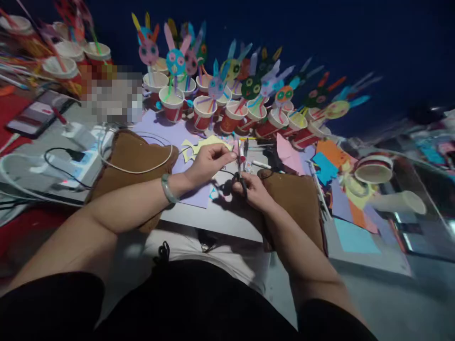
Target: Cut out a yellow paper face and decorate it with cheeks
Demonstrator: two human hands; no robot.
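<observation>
My right hand [254, 189] is closed round the black handles of a pair of scissors [240, 182], whose blades point away from me. My left hand [211, 161] is pinched, thumb against fingertips, close beside the blades. Something small and pinkish shows near those fingertips, too blurred to name. Under and beyond my left hand lie yellow paper scraps [209, 141] with cut-out edges on a lilac sheet [195, 196]. A white-barrelled pen [261, 165] lies just past my right hand.
Brown cloth pads [137, 154] lie under both forearms. Rows of red paper cups [202, 118] with paper rabbit heads stand behind. On the left are a power strip [87, 161] with cables and a phone [37, 113]; on the right, coloured paper [355, 237] and a tipped cup [373, 169].
</observation>
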